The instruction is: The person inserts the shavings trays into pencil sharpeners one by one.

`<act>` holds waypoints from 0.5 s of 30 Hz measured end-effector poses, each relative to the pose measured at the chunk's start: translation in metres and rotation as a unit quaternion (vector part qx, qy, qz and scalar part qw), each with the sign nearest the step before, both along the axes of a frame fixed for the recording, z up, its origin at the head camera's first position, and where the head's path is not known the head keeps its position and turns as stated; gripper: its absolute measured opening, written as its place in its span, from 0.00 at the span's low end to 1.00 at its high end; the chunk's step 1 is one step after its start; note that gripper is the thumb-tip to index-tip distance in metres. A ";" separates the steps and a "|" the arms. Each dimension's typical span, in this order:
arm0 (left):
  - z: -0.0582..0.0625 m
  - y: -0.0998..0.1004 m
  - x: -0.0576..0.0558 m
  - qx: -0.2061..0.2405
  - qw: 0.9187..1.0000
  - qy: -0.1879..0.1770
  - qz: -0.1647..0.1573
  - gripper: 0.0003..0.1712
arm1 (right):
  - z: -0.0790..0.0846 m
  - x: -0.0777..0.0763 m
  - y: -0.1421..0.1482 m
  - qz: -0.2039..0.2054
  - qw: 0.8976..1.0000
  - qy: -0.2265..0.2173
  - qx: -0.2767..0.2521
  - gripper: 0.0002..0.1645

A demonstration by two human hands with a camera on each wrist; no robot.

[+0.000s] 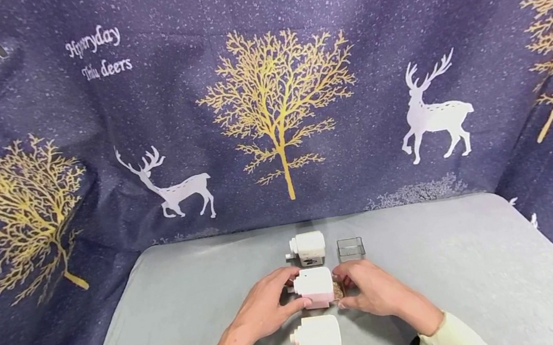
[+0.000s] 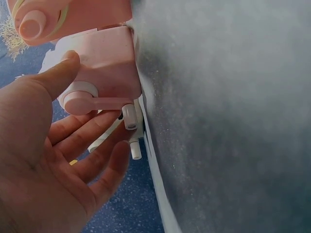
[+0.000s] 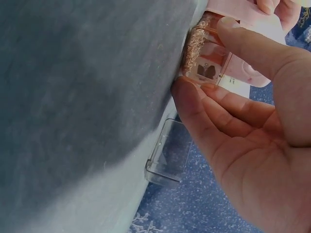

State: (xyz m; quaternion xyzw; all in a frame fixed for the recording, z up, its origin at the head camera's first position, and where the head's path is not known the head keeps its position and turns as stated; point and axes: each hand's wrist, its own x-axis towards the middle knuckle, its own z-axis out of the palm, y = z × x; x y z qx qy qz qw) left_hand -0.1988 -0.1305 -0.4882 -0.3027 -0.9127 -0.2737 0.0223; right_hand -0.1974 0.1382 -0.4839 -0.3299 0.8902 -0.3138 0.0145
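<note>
Three crank pencil sharpeners stand in a row in the head view. My left hand (image 1: pixel 265 307) holds the middle pink-and-white pencil sharpener (image 1: pixel 313 288), thumb on its near side and fingers around its crank end. The crank (image 2: pixel 109 103) shows between thumb and fingers in the left wrist view. At the opposite end, my right hand (image 1: pixel 373 288) pinches the clear shavings drawer (image 3: pixel 204 60) between thumb and fingers. Pencil shavings (image 3: pixel 194 46) lie inside this drawer, which sticks partly out of the sharpener.
Nearer me stands another pink-and-white sharpener (image 1: pixel 320 337). Behind the held one is a white sharpener (image 1: pixel 310 248), with a clear drawer (image 1: pixel 350 247) lying apart to its right. Grey cloth (image 1: pixel 192 294) covers the table, and a patterned blue curtain (image 1: pixel 283 213) hangs at the back.
</note>
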 end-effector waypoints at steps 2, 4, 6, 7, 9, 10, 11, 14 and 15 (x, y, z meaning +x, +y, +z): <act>-0.001 0.000 -0.001 0.000 1.000 0.003 -0.001 0.35 | 0.000 0.000 -0.001 -0.002 1.000 0.006 0.003 0.17; -0.002 0.000 -0.001 0.000 1.000 0.005 -0.002 0.34 | 0.000 0.000 -0.001 -0.002 1.000 0.012 0.006 0.17; -0.002 0.000 -0.002 0.001 1.000 0.007 -0.003 0.33 | 0.000 0.000 -0.002 -0.002 1.000 0.013 0.007 0.17; -0.003 0.000 -0.002 0.003 1.000 0.008 -0.004 0.33 | 0.000 0.000 -0.002 -0.003 1.000 0.013 0.007 0.17; -0.003 0.000 -0.003 0.006 1.000 0.009 -0.007 0.33 | 0.000 0.000 -0.003 -0.004 1.000 0.011 0.005 0.17; -0.003 0.000 -0.003 0.006 1.000 0.009 -0.008 0.33 | 0.000 0.000 -0.003 -0.005 1.000 0.011 0.004 0.17; -0.003 0.000 -0.003 0.007 1.000 0.008 -0.008 0.33 | 0.000 -0.001 -0.004 -0.007 1.000 0.010 0.004 0.17; -0.002 0.000 -0.003 0.007 1.000 0.005 -0.007 0.33 | 0.000 -0.001 -0.006 -0.008 1.000 0.007 0.003 0.17; -0.002 0.000 -0.003 0.007 1.000 0.002 -0.007 0.33 | 0.000 -0.001 -0.006 -0.009 1.000 0.006 0.004 0.17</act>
